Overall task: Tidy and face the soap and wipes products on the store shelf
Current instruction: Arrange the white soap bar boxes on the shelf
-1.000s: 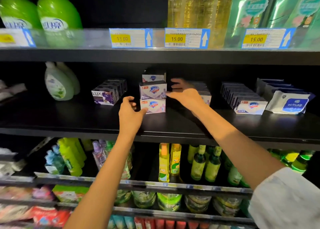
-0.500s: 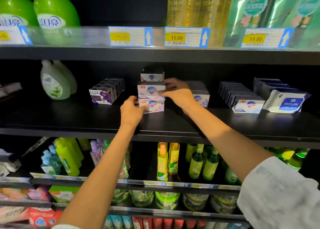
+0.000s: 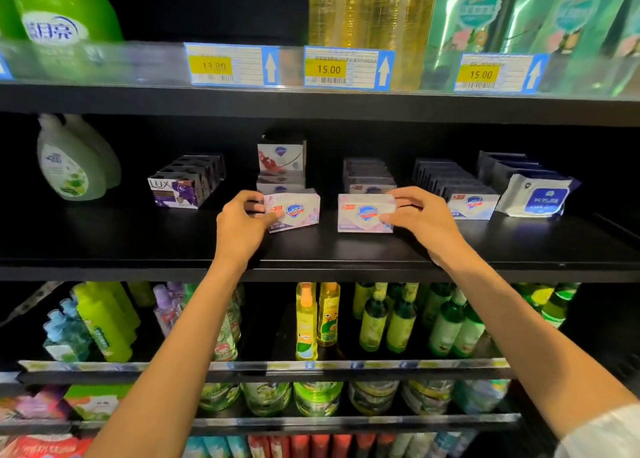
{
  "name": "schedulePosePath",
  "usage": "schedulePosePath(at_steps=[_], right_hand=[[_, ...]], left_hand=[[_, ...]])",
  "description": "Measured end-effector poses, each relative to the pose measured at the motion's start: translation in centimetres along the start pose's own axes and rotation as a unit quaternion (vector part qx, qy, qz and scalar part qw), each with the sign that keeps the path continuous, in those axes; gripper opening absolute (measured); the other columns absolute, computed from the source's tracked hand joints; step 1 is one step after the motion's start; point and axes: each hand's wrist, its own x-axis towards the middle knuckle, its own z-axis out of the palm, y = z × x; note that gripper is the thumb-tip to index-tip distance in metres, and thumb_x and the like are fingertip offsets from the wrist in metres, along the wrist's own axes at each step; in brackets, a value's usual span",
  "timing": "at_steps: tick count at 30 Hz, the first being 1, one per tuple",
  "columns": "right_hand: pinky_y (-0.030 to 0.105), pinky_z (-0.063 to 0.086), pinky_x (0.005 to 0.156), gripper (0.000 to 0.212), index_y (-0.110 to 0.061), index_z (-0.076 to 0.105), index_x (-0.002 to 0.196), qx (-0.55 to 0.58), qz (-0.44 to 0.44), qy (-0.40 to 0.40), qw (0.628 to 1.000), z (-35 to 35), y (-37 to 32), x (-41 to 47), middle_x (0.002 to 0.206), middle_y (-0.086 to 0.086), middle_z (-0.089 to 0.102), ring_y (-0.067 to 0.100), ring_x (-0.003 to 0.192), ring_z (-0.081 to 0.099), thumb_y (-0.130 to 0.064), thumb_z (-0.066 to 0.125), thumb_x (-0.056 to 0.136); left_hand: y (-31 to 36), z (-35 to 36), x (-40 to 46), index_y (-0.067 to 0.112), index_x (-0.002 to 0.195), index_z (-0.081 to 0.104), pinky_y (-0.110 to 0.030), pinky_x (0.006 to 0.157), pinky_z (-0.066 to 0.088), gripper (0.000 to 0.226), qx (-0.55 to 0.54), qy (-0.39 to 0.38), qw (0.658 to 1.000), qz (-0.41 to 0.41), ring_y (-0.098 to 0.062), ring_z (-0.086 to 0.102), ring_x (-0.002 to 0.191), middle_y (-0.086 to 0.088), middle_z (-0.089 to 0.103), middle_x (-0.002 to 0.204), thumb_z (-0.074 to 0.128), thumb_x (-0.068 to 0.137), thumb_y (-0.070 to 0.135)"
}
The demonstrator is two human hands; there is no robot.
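Observation:
On the black middle shelf (image 3: 318,250), my left hand (image 3: 242,222) grips the left end of a pale pink soap box (image 3: 296,212) that faces front. My right hand (image 3: 419,215) holds a second white soap box (image 3: 363,213) by its right end, a short gap to the right of the first. Behind the left box a small stack of soap boxes (image 3: 281,161) stands further back. A row of the same soap boxes (image 3: 369,177) runs behind the right box. Purple Lux soap boxes (image 3: 180,189) sit to the left, another soap row (image 3: 472,205) and wipes packs (image 3: 538,196) to the right.
A pale green bottle (image 3: 67,167) stands at the shelf's far left. The shelf above carries price tags (image 3: 232,64), green bottles and yellow detergent. Lower shelves hold several yellow and green bottles (image 3: 374,319) and small packs.
My right hand took the top box off the stack and moved it right, down onto the shelf. My left hand now grips the lower box, pulled slightly forward. The view moved closer.

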Motion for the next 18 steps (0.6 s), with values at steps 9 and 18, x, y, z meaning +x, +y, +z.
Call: schedulePosePath(at_steps=[9, 18], right_hand=[[0.031, 0.061, 0.085, 0.048, -0.012, 0.069, 0.121, -0.095, 0.023, -0.003, 0.995, -1.6, 0.8, 2.1, 0.105, 0.006, 0.078, 0.018, 0.095, 0.076, -0.008, 0.090, 0.079], [0.041, 0.060, 0.088, 0.044, -0.013, 0.074, 0.117, -0.197, 0.024, 0.037, 0.979, -0.8, 1.5, 4.8, 0.105, 0.010, 0.076, 0.024, 0.096, 0.071, -0.026, 0.092, 0.078]], left_hand=[[0.3, -0.1, -0.6, 0.013, 0.111, 0.069, -0.015, 0.070, 0.057, 0.034, -0.018, -0.092, 0.995, 0.027, 0.001, 0.070, 0.078, -0.002, 0.071, 0.099, 0.088, 0.083, 0.016], [0.0, -0.2, -0.2, 0.015, 0.112, 0.070, -0.031, 0.082, 0.063, 0.037, -0.024, -0.129, 0.991, 0.025, -0.019, 0.075, 0.093, -0.005, 0.074, 0.105, 0.090, 0.080, 0.017]])
